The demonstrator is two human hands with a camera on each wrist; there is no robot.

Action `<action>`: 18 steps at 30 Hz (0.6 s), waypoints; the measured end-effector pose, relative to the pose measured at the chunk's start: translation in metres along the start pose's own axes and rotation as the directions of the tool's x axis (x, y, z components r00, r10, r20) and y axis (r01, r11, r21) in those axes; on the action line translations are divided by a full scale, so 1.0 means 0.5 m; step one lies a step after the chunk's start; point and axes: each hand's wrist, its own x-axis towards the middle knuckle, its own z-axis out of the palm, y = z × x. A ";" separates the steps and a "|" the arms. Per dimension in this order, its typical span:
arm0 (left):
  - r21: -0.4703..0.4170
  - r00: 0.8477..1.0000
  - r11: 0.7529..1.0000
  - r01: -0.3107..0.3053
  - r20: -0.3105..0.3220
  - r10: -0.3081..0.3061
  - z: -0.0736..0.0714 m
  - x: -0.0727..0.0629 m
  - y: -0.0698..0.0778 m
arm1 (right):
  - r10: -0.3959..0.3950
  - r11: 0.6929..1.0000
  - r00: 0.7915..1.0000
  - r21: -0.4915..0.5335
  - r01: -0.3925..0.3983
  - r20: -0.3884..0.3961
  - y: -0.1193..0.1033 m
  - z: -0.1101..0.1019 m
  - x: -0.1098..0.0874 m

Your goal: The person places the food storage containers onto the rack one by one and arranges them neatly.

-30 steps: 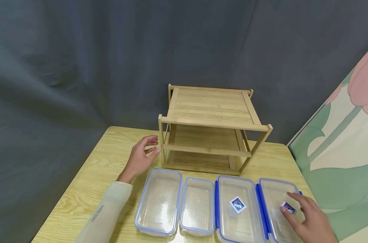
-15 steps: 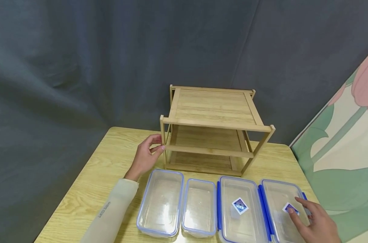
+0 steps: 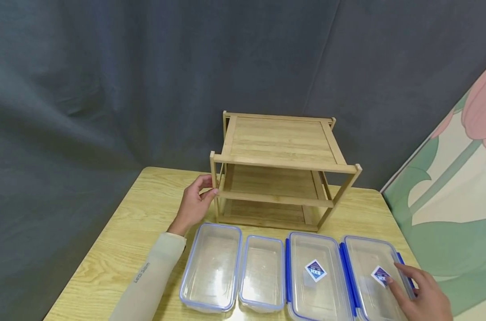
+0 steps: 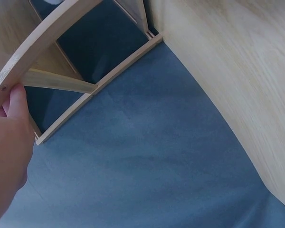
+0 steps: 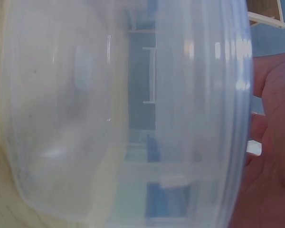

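Note:
At the front left post of a three-tier wooden rack (image 3: 283,138), my left hand (image 3: 192,205) pinches the post between thumb and fingers. The left wrist view shows that thumb (image 4: 19,102) against the wood beside a crossbar. My right hand (image 3: 423,292) is over the rightmost clear food container (image 3: 367,256), which has blue side clips and a diamond-shaped sticker on its lid. Its thumb lies near the sticker and the index finger reaches toward the right clip. In the right wrist view, the container's clear wall (image 5: 180,114) fills most of the picture, fingers beyond its rim.
Another clipped, stickered container (image 3: 319,294) stands left of the rightmost one. Further left are a narrow clear container (image 3: 263,272) and a wider one (image 3: 212,267), both with pale blue rims. A dark curtain (image 3: 166,89) hangs behind the wooden table (image 3: 118,232).
My left hand has moved right to the rack's front left post and taken hold of it. My right hand has shifted slightly right over the container lid, uncovering more of the sticker.

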 end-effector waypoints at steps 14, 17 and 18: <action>0.007 1.000 1.000 -0.015 -0.004 0.015 0.003 -0.001 -0.005 | 0.187 0.981 0.975 0.027 -0.191 0.120 0.017 -0.009 0.011; 0.014 1.000 1.000 -0.015 -0.010 0.015 0.002 -0.005 -0.007 | 0.228 0.971 0.947 0.019 -0.239 0.228 0.029 -0.013 0.016; 0.017 1.000 1.000 -0.014 -0.008 0.015 0.001 -0.008 -0.008 | 0.245 0.965 0.931 0.023 -0.261 0.269 0.034 -0.014 0.016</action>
